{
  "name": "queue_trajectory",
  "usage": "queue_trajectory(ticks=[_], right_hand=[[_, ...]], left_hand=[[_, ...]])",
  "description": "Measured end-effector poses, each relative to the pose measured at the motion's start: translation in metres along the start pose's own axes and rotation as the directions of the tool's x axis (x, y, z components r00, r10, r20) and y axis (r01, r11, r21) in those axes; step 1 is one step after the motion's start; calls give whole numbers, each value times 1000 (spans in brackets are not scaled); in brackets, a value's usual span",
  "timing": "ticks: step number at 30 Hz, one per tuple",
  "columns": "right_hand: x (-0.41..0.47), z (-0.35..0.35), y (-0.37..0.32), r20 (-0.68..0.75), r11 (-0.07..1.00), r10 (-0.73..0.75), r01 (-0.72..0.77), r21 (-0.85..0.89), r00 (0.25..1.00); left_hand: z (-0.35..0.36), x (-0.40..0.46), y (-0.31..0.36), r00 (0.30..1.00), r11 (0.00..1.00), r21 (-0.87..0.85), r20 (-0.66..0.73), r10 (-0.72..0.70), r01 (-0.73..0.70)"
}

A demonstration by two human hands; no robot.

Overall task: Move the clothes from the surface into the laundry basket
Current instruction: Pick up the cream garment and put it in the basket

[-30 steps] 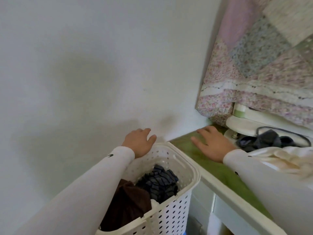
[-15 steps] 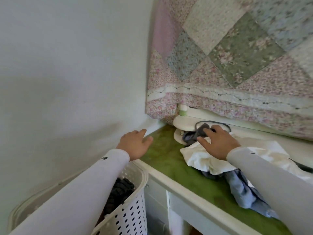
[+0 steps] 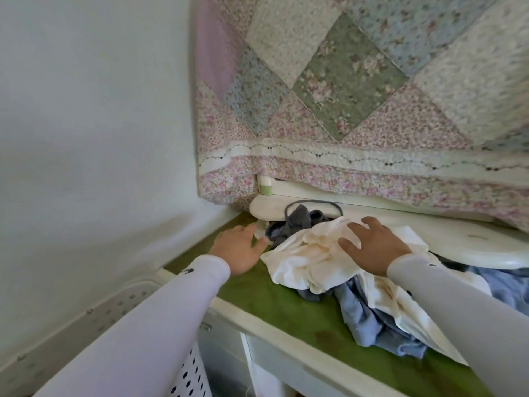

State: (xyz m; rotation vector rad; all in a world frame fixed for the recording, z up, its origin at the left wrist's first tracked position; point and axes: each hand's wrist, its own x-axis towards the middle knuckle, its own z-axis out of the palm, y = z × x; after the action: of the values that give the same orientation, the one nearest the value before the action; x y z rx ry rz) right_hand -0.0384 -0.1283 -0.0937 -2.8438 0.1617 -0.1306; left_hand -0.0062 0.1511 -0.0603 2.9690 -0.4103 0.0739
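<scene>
A heap of clothes lies on the green-topped surface (image 3: 257,299): a cream white garment (image 3: 312,262) on top, a dark grey piece with a strap (image 3: 300,219) behind it, and light blue fabric (image 3: 369,319) underneath. My right hand (image 3: 372,247) rests flat on the cream garment with fingers spread. My left hand (image 3: 239,249) is open over the green top, fingertips at the edge of the grey piece. The white perforated laundry basket (image 3: 189,373) stands at the lower left, mostly hidden by my left sleeve.
A patchwork floral quilt (image 3: 357,96) hangs over the back of the surface. A white rounded shelf (image 3: 472,247) juts out under it, behind the clothes. A plain wall (image 3: 86,138) closes the left side.
My view has swung right, away from the basket. My right hand has gone from the grey piece onto the cream garment. My left hand has moved from the basket rim across the green top.
</scene>
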Motion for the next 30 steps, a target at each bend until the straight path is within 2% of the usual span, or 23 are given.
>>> queue_trajectory(ticks=[5,11,15,21,26,30], right_hand=[[15,13,13,22,1000,-1,1,-9,1000],[30,27,26,37,1000,-1,1,-5,999],[32,32,36,22,998,-22,20,59,1000],[28,27,50,-24,987,-55,58,153,998],[19,22,67,-47,985,-29,37,167,998],[9,19,79,-39,987,-20,26,161,999]], left_hand=[[23,31,17,998,999,-43,44,33,-31],[53,57,40,979,993,12,172,111,-114],[81,71,67,955,978,60,236,180,-200],[101,87,128,940,957,4,189,284,-290],[108,96,154,913,945,4,262,313,-326],[98,89,160,892,928,-28,264,366,-372]])
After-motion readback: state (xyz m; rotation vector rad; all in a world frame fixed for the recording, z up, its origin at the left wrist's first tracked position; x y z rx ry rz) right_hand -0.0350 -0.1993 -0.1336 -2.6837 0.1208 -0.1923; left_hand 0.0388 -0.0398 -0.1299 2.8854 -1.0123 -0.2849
